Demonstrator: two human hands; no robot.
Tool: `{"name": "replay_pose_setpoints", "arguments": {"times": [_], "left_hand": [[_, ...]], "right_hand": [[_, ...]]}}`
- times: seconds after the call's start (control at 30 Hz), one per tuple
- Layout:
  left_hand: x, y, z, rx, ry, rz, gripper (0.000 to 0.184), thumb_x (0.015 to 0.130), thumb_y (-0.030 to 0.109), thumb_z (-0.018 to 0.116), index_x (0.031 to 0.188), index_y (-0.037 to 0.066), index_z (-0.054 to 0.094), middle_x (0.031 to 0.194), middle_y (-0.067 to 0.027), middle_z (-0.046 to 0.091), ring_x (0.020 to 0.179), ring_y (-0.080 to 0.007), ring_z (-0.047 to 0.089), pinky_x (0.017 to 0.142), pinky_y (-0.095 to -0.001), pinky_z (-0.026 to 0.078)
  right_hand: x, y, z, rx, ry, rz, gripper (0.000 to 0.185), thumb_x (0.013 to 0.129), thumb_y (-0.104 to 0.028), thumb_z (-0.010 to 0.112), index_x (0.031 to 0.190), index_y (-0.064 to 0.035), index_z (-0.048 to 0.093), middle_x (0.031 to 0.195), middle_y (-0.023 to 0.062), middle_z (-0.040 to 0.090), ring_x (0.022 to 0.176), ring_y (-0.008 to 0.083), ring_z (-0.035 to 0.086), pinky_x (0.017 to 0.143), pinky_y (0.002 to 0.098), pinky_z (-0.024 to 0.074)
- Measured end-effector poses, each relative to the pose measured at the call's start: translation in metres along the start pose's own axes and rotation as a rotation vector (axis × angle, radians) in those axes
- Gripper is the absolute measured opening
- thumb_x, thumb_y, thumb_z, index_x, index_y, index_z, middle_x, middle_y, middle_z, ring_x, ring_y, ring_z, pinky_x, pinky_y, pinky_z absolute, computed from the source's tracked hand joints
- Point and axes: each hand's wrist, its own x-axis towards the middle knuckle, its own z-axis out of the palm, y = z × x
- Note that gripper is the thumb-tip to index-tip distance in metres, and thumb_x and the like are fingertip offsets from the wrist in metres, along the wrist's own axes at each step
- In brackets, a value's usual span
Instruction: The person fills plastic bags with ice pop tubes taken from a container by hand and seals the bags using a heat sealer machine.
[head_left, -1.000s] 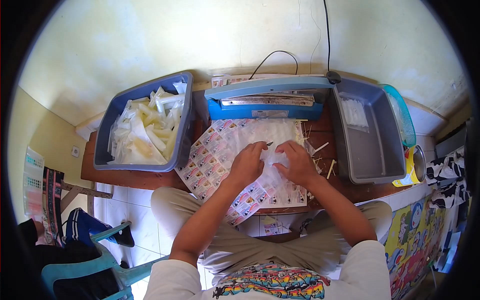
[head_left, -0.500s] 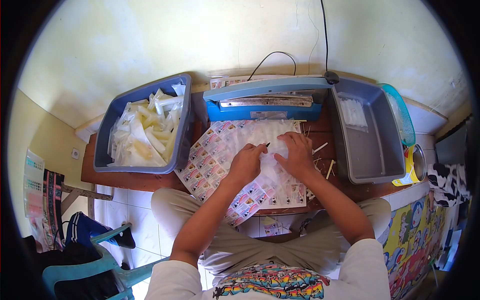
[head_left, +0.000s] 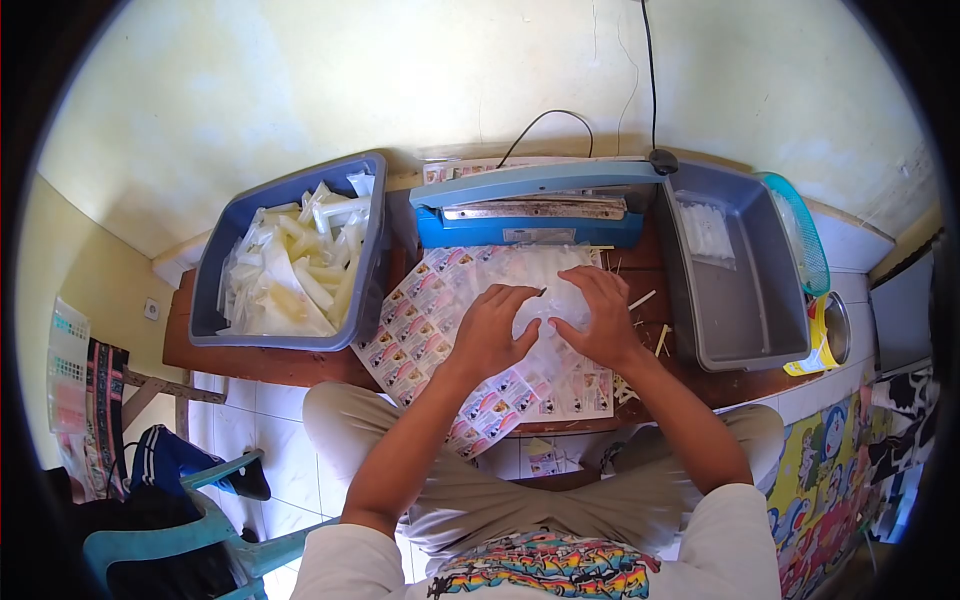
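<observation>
Dark bit [head_left: 542,292] at left fingers [head_left: 515,294] too small to identify, plastic [head_left: 546,352] partly hidden

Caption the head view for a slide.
Left hand and right hand over clear plastic on printed sheets, before a blue sealer.

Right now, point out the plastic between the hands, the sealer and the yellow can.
Plastic [head_left: 544,350], head view: its middle.
Sealer [head_left: 535,210], head view: its metal strip.
Yellow can [head_left: 816,345], head view: its side.

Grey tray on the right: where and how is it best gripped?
Grip the grey tray preferably by its near rim, from the person's side: this edge looks free; the blue sealer crowds its left side, the yellow can its right.
</observation>
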Motion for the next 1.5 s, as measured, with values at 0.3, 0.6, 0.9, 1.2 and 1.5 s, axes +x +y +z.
{"name": "replay_pose_setpoints", "arguments": {"times": [0.3, 0.6, 0.9, 1.2, 1.5], "left_hand": [[0.006, 0.007, -0.022, -0.044, 0.193, 0.004, 0.025, 0.099, 0.011, 0.075, 0.123, 0.003, 0.074, 0.118, -0.0188, 0.076, 0.111, -0.039, 0.071, 0.097, -0.0466, 0.056], [0.007, 0.018, -0.073, -0.01, 0.403, -0.023, 0.024, 0.099, 0.008, 0.075, 0.123, 0.003, 0.074, 0.114, -0.0168, 0.078, 0.106, -0.038, 0.073, 0.093, -0.0449, 0.057], [0.0, -0.016, -0.147, 0.141, 0.608, -0.197, 0.025, 0.098, 0.004, 0.074, 0.123, 0.001, 0.075, 0.111, -0.018, 0.078, 0.102, -0.0339, 0.076, 0.09, -0.0431, 0.058], [-0.003, -0.13, -0.2, 0.27, 0.684, -0.415, 0.025, 0.099, 0.001, 0.065, 0.123, 0.001, 0.074, 0.114, -0.0207, 0.077, 0.108, -0.0402, 0.073, 0.095, -0.0481, 0.058], [-0.013, -0.206, -0.224, 0.206, 0.358, -0.627, 0.035, 0.099, -0.003, 0.057, 0.13, -0.003, 0.072, 0.125, -0.0267, 0.076, 0.118, -0.0414, 0.074, 0.104, -0.0464, 0.058]], "right_hand": [[0.014, -0.024, -0.024, 0.196, 0.054, -0.019, 0.069, 0.084, -0.019, 0.088, 0.145, -0.0062, 0.06, 0.137, 0.0164, 0.067, 0.13, 0.037, 0.064, 0.111, 0.0493, 0.0482], [0.038, -0.061, -0.035, 0.421, 0.043, -0.056, 0.069, 0.084, -0.009, 0.089, 0.146, -0.0057, 0.058, 0.136, 0.0146, 0.069, 0.115, 0.0276, 0.073, 0.094, 0.0406, 0.0599], [0.122, -0.118, 0.015, 0.51, 0.022, -0.215, 0.057, 0.087, -0.007, 0.086, 0.139, -0.0049, 0.064, 0.131, 0.0156, 0.07, 0.11, 0.0274, 0.075, 0.09, 0.0383, 0.061], [0.249, -0.164, 0.131, 0.482, -0.042, -0.328, 0.047, 0.089, -0.004, 0.082, 0.133, -0.0034, 0.064, 0.123, 0.0168, 0.072, 0.104, 0.0296, 0.076, 0.086, 0.0393, 0.0627], [0.321, -0.173, 0.217, 0.023, -0.366, -0.355, 0.034, 0.094, -0.002, 0.067, 0.127, -0.0015, 0.068, 0.125, 0.0204, 0.071, 0.116, 0.0414, 0.072, 0.098, 0.0501, 0.0599]]}}
